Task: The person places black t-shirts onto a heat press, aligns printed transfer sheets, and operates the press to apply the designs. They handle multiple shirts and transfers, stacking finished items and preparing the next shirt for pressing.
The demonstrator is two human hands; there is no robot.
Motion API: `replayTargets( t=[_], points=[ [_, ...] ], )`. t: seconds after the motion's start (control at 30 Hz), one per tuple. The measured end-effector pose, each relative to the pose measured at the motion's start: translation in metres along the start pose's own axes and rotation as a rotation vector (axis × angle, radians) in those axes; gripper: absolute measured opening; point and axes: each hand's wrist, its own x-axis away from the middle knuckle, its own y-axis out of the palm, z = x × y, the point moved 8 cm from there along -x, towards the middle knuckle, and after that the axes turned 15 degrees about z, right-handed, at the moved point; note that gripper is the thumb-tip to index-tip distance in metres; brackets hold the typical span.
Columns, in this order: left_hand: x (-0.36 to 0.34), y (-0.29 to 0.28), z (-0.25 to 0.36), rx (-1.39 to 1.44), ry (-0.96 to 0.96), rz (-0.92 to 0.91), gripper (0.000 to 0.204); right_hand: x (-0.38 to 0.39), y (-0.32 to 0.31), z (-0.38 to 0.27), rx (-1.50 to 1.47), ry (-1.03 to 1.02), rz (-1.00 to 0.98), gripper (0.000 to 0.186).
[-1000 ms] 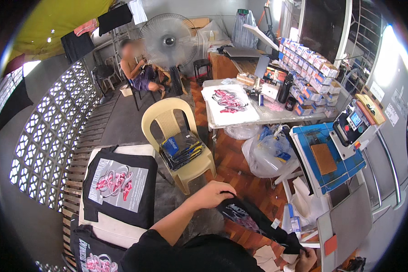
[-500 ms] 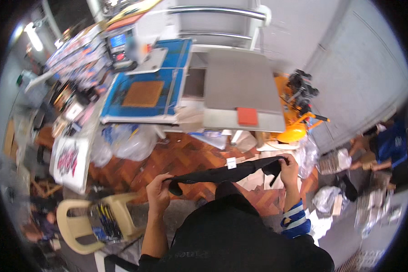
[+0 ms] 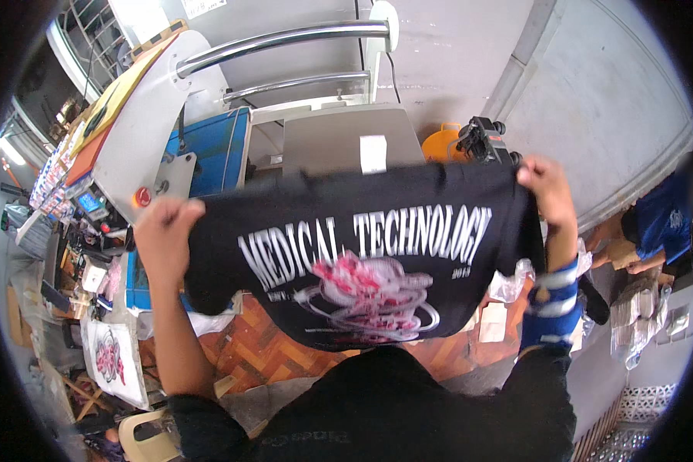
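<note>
Black is the shirt that fills the middle of my head view, hung in the air between my two hands and in front of the grey board. My left hand pinches one top corner and my right hand pinches the other. A white tag sticks up at the top edge, and the pink and white print faces me.

To do this well, I think I should pull both corners gently apart so the top edge stays straight. My right hand sits higher in the view, so I'd lift the left to match. I'd also keep the low, loose part off the floor.

Half a second ago the shirt was a thin dark strip with its print out of sight. Now it is spread wide, sits higher in the view, and covers the near part of the board.
</note>
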Motion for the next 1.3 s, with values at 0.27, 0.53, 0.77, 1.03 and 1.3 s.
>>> replayTargets(
  t=[0.27, 0.53, 0.77, 1.03, 1.3],
  points=[
    [-0.142, 0.270, -0.102, 0.039, -0.098, -0.379, 0.029, -0.234, 0.151, 0.082, 0.551, 0.018, -0.168, 0.038],
    [-0.056, 0.386, -0.200, 0.156, -0.830, -0.258, 0.024, -0.227, 0.277, 0.210, 0.058, 0.746, 0.113, 0.027],
    [-0.039, 0.399, -0.192, -0.013, -0.405, -0.244, 0.026, -0.207, 0.282, 0.177, 0.605, 0.170, 0.204, 0.037],
    [0.036, 0.422, -0.020, 0.102, 0.502, -0.396, 0.038, -0.099, 0.374, 0.074, 0.609, -0.478, -0.125, 0.058],
    [-0.039, 0.419, -0.191, -0.308, -0.401, -0.331, 0.034, -0.197, 0.297, 0.203, 0.521, 0.438, 0.036, 0.042]
  ],
)
